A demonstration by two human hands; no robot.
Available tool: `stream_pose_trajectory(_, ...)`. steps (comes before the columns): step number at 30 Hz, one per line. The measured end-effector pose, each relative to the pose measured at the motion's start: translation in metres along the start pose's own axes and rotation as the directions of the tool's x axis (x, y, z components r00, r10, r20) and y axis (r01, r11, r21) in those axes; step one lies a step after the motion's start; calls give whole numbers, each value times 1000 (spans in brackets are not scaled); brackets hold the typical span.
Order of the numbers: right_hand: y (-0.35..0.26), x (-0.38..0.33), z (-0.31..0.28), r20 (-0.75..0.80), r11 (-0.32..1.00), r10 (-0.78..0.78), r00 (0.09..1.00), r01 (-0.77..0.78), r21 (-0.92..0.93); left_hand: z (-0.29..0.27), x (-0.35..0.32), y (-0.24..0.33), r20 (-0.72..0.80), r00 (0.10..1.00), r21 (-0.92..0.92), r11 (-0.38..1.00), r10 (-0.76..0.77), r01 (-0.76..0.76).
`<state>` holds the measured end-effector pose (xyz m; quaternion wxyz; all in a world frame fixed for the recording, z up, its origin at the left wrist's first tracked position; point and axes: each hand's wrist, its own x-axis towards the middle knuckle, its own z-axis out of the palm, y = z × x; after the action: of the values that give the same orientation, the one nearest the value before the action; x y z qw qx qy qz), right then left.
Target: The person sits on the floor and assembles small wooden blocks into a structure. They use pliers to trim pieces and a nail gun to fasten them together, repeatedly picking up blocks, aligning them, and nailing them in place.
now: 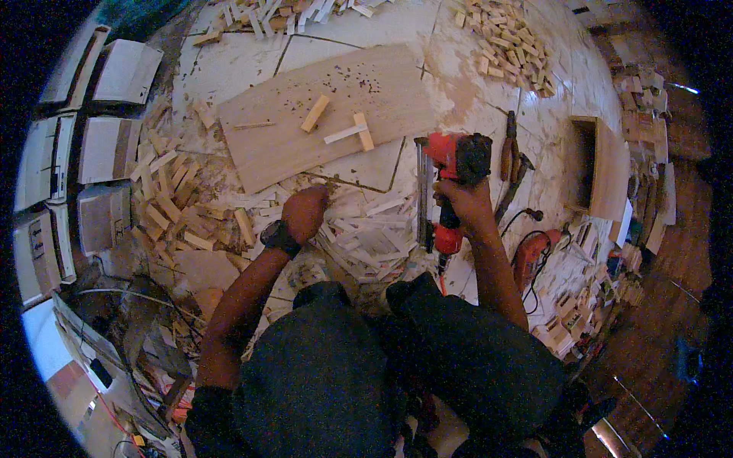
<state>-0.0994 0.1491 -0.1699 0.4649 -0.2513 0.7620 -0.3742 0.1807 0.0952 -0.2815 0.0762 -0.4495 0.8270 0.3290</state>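
Right hand (466,200), centre-right of the frame, is gripping a red nail gun (452,179), grip clamped on its handle, tool pointing toward the top. Left hand (305,212), at centre, is resting knuckles-down in a heap of thin wood strips (366,237); cannot tell whether its grip is closed. A wooden board (267,137) is lying just above, carrying small wood blocks (314,113).

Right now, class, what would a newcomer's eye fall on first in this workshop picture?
First the red nail gun, held upright in the right hand near the middle of the floor. Then the board lying flat ahead of it, with a few small wood blocks on top. The left hand reaches into the heap of offcuts that spreads around the board's near edge.
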Motion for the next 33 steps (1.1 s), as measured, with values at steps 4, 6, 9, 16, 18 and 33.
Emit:
stream_pose_trajectory(4, -6, -2, 3, 26, 998, -15, 1000, 16, -54, -15, 17, 8, -89, 979, -740, 670, -182, 58)
stream_pose_trajectory(6, -9, -1, 6, 38, 996, -7, 999, 10, -90, -22, 30, 17, -73, 964, -904, 426, -254, 44)
stream_pose_trajectory(9, -12, 0, 11, 63, 996, -26, 998, 31, -80, -28, 42, 30, 116, 939, -991, -101, -324, 88)
stream_pose_trajectory(16, -21, -3, 25, 96, 995, 4, 995, 6, -103, 4, 61, 27, -56, 863, -998, 28, -502, -49)
stream_pose_trajectory(18, -24, -3, 31, 116, 994, -26, 993, 38, -99, 17, 70, 19, -284, 837, -954, 221, -467, -201)
stream_pose_trajectory(33, -45, 4, 70, 190, 936, -187, 964, 233, -264, 9, 73, 27, 10, 790, -999, -35, -613, -15)
